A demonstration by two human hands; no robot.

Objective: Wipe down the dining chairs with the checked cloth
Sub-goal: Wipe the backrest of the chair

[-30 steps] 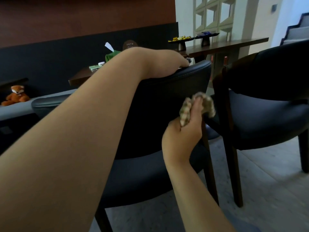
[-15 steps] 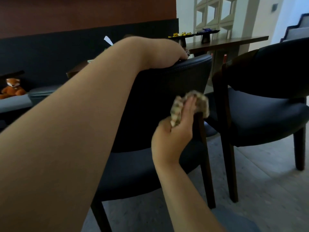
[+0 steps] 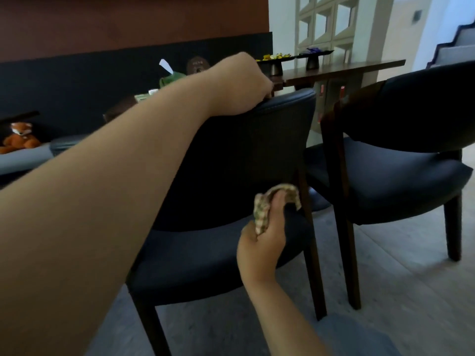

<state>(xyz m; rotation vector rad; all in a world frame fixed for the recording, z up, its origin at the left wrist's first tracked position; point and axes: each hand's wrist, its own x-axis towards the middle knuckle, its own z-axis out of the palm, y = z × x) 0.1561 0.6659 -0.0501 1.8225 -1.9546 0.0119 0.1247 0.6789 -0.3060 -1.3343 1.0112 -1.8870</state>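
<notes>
Gripping the near chair (image 3: 231,155) backrest top at 12 o'clock, the left hand (image 3: 244,88) curls over it while the right hand (image 3: 262,242) at 5 o'clock clutches the bunched checked cloth (image 3: 264,209) against the chair's rear leg.

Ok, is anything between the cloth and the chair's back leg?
Nothing visible. The right hand holds the cloth right beside the near chair's back leg, with no object between them.
</notes>
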